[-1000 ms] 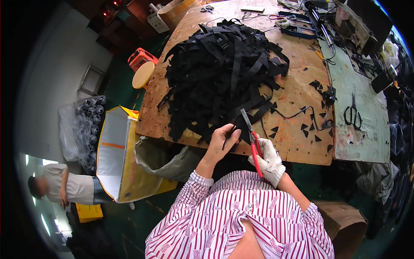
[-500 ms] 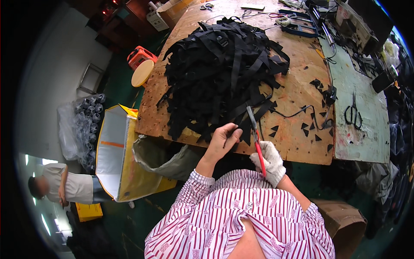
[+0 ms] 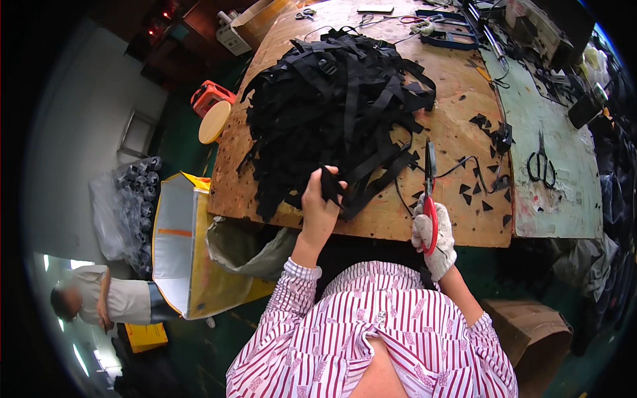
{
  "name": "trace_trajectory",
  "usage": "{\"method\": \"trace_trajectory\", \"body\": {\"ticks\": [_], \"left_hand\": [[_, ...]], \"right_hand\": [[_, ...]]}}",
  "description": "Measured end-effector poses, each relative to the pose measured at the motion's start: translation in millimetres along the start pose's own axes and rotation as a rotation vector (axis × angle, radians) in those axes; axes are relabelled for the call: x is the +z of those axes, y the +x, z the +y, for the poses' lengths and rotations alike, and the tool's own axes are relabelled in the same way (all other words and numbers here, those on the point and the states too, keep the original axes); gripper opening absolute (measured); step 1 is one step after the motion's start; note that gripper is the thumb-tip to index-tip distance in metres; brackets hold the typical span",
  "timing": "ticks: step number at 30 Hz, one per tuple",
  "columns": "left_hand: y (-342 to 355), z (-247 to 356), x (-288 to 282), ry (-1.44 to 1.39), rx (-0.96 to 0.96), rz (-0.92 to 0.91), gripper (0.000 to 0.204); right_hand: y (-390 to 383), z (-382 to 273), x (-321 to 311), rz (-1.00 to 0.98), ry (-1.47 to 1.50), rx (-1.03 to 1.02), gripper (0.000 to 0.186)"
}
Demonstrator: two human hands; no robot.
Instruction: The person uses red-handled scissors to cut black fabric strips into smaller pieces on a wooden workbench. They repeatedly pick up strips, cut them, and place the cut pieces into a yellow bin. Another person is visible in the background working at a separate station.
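My bare left hand point(image 3: 320, 207) is closed on a black webbing strap point(image 3: 330, 186) at the near edge of the strap pile. In my right hand point(image 3: 434, 240), which wears a white knit glove, is a pair of red-handled scissors point(image 3: 430, 172), blades pointing away from me. The scissors stand to the right of the straps, apart from them. A large tangled heap of black straps point(image 3: 325, 99), some with buckles, covers the middle of the wooden table point(image 3: 458, 99). From the heap, strap ends trail toward my hands.
Small black triangular offcuts point(image 3: 468, 192) are scattered at the table's right. Black scissors point(image 3: 541, 162) lie on a pale green board point(image 3: 561, 205). A blue tray point(image 3: 451, 40) sits at the far side. Left stand a round stool point(image 3: 215, 122), a yellow bin point(image 3: 199, 265) and another person point(image 3: 126, 297).
My left hand has moved left and up and now grips a strap. The scissors have shifted right, away from the straps, and turned more upright.
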State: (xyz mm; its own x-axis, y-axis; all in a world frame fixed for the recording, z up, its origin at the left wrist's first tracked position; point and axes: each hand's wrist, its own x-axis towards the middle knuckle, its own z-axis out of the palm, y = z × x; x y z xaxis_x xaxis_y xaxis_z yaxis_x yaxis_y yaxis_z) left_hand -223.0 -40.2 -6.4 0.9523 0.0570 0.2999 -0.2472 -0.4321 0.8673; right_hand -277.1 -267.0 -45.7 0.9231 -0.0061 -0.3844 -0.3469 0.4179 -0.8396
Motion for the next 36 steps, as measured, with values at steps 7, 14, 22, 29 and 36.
{"method": "trace_trajectory", "body": {"ticks": [7,14,22,29,36], "left_hand": [[38,11,37,0.176,0.391,-0.046,0.035],[60,-69,103,0.509,0.259,-0.206,0.041],[78,-93,97,0.494,0.25,-0.269,0.043],[79,-71,58,0.323,0.116,-0.416,0.046],[57,-13,3,-0.571,-0.391,-0.325,0.016]], "right_hand": [[-1,-6,-2,0.029,0.037,-0.005,0.029],[-5,3,-7,0.001,0.121,-0.062,0.029],[-4,9,-12,0.015,0.12,-0.066,0.031],[-3,11,-13,-0.055,0.044,-0.032,0.035],[-15,2,-1,-0.089,-0.094,-0.083,0.038]]}}
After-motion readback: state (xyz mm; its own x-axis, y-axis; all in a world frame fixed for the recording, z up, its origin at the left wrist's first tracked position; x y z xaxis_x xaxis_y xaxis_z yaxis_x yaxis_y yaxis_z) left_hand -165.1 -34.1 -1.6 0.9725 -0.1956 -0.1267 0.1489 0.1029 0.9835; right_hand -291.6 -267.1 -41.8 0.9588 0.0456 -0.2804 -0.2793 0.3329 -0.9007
